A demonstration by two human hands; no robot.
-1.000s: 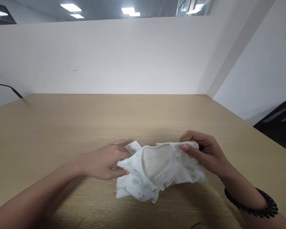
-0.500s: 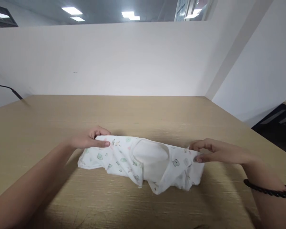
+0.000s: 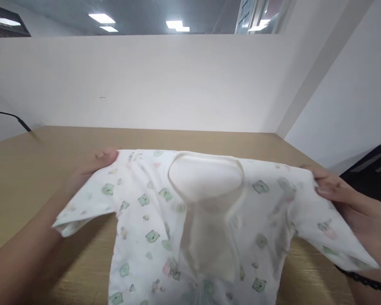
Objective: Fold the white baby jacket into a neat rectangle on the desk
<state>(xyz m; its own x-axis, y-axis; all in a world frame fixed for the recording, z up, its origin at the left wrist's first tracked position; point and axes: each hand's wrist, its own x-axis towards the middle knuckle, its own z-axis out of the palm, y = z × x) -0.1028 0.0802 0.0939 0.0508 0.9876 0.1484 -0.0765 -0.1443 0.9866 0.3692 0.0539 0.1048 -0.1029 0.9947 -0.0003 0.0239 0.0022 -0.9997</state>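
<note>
A white baby shirt with green bear prints and pink patches hangs spread out in front of me, its open neck at the middle and its lower part cut off by the view's bottom edge. My left hand pinches it at the left shoulder, with the short sleeve drooping over the forearm. On the other side my right hand grips the right shoulder between thumb and fingers. That sleeve slants down over part of the palm. A dark beaded bracelet circles the right wrist.
Beneath the shirt is a light wooden table, backed by a white partition. A black cable reaches the table's left edge. Past the right edge stands a dark object.
Both hands have lifted the shirt up and closer to me and moved farther apart. Its bunched body has dropped open, and both sleeves now hang out to the sides.
</note>
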